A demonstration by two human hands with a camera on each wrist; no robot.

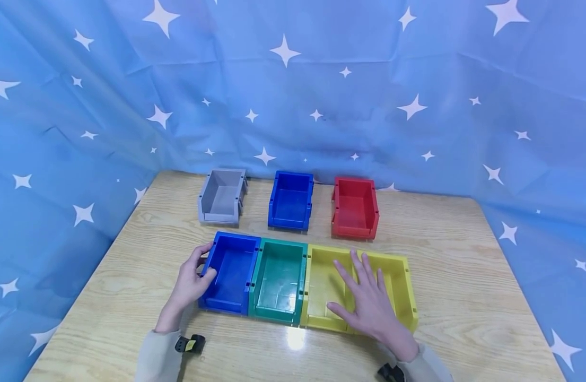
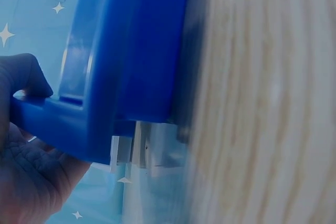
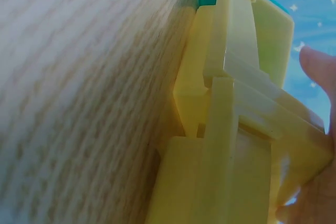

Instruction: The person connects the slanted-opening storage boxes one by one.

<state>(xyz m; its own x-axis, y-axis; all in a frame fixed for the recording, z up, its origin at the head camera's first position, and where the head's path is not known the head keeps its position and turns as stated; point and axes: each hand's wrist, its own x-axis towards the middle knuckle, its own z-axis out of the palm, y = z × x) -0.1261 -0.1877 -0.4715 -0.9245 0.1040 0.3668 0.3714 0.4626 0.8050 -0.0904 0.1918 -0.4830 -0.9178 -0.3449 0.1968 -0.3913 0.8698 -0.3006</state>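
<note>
Nearest the camera: a pale cloth left sleeve and pale cloth right sleeve, below the fingers.
Left hand: pinches the left wall of a deep blue, low-fronted plastic bin, the thumb at its inner side, the other fingers outside.
Right hand: fingers straight and spread, gripping nothing, above a yellow plastic left-hand bin and a yellow plastic right-hand bin.
Between the hands: a green plastic bin, touching the blue one right of the left fingers.
Beyond the fingers: a grey plastic bin, a smaller-looking blue plastic bin and a red plastic bin, spaced apart.
Likely handling: thin-walled, light, stiff, rather slick, hardly fragile.
Best hold: probably the side rim under the left thumb; the front is low.
Hidden: the wall between the yellow bins, partly under the right fingers; the outer left fingertips.
Hard to tell: whether the right palm touches yellow plastic, or neighbouring bins interlock.
Cut off: most of the right hand in its wrist view.
</note>
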